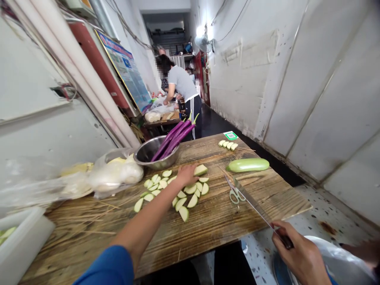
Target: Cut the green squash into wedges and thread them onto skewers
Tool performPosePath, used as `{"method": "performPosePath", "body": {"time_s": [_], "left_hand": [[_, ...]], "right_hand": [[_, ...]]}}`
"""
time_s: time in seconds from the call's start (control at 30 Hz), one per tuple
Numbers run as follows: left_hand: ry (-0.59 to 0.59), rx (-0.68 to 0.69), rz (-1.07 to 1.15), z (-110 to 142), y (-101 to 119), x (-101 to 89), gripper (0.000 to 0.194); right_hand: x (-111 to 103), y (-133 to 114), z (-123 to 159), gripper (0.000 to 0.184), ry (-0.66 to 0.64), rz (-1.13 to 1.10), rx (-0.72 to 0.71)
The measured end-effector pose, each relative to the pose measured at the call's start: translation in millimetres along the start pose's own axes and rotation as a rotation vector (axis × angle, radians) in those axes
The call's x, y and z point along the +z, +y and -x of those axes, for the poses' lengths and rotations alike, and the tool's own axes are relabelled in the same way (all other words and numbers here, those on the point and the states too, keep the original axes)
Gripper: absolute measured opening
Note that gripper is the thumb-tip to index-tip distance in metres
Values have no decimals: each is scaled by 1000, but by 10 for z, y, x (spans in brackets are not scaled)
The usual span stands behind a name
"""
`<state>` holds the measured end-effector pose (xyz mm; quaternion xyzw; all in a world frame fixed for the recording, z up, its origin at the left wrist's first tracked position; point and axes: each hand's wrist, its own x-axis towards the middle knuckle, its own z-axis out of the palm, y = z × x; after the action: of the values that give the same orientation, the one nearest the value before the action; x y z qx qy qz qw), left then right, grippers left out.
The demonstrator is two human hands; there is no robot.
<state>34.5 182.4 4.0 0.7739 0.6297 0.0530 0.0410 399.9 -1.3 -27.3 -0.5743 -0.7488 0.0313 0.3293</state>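
Observation:
My left hand point(186, 173) reaches out over the wooden table point(225, 221) and closes on a pale green vegetable chunk point(200, 170), beside a spread of cut slices point(166, 190). Near the table's front right corner my right hand point(299, 253) grips the handle of a long knife point(252, 204), whose blade points away over the board. A whole pale green vegetable point(247, 164) lies further right, and several more slices point(228, 145) sit near the far edge.
A steel bowl point(148, 156) holds long purple eggplants point(175, 138). Plastic bags point(115, 174) lie at left, green-handled scissors point(236, 194) by the knife, a white tub point(20, 241) at front left. Another person point(182, 89) works at a far table. A round basin point(341, 257) sits below right.

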Motion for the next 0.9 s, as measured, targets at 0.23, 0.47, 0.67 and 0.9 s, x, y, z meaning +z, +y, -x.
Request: {"method": "performPosePath", "body": {"time_s": [0.23,0.47,0.67,0.9], "left_hand": [[-144,65,89,-291,-219,-130,66],[156,-31,282,-10,-294,-541,64],[232,-87,1076,785,-440,-1162,62],[13,-420,1642,1716,-601,-1102,43]], "right_hand": [[-61,-57,18,20,0,-87,-5],[-251,-344,-102,21,-374,-210,-192],[-213,-882,-505,23,-817,-222,-343],[258,-1246,-1026,25,-1014,-214,-569]]}}
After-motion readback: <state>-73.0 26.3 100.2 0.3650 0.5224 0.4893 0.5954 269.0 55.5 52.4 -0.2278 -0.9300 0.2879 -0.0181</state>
